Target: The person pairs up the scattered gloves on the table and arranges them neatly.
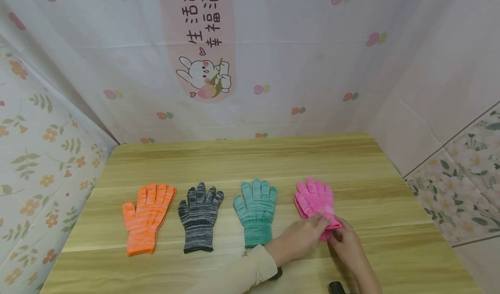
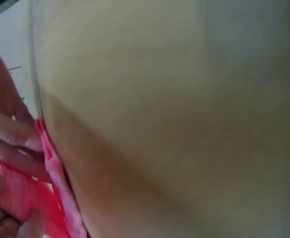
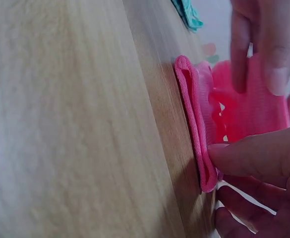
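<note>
A pair of pink knit gloves (image 1: pixel 315 197) lies on the right part of the table, one glove on top of the other, fingers pointing away from me. My left hand (image 1: pixel 300 238) pinches the upper glove's cuff (image 3: pixel 258 111), which is raised off the lower one. At the lower glove's cuff (image 3: pixel 193 124), my right hand (image 1: pixel 347 245) has its thumb on top and its fingers beneath, pinching the edge. In the left wrist view, both hands show only partly around the pink fabric (image 2: pixel 28 198).
Left of the pink pair, an orange glove (image 1: pixel 148 218), a grey-black glove (image 1: pixel 200 218) and a teal glove (image 1: pixel 258 211) lie in a row on the wooden table (image 1: pixel 218 159). Printed curtains (image 1: pixel 273 59) hang behind and at the sides. A small black object (image 1: pixel 337 287) shows near the right wrist.
</note>
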Demonstrator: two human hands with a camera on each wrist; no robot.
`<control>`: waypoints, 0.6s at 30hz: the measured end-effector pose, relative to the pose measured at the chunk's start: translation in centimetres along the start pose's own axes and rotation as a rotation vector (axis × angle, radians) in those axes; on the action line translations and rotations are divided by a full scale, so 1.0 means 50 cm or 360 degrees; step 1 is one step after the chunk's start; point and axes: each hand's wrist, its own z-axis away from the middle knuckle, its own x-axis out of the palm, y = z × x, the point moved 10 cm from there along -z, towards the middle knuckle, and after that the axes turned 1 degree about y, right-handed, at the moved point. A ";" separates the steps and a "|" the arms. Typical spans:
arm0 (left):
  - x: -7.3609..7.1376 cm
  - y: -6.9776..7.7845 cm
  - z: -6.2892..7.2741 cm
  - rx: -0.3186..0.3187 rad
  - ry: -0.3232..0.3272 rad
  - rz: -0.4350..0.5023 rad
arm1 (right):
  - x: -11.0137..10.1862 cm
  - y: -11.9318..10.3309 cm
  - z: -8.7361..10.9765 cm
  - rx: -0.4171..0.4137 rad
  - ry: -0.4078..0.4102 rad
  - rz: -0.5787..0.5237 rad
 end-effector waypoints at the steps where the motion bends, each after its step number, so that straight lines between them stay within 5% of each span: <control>1: 0.005 0.001 0.004 0.0002 -0.0024 0.0002 | -0.001 -0.001 0.000 -0.0004 0.0004 0.0000; 18: 0.034 0.005 0.027 0.0003 -0.0245 0.0058 | -0.013 0.005 0.000 0.0037 0.0045 0.0006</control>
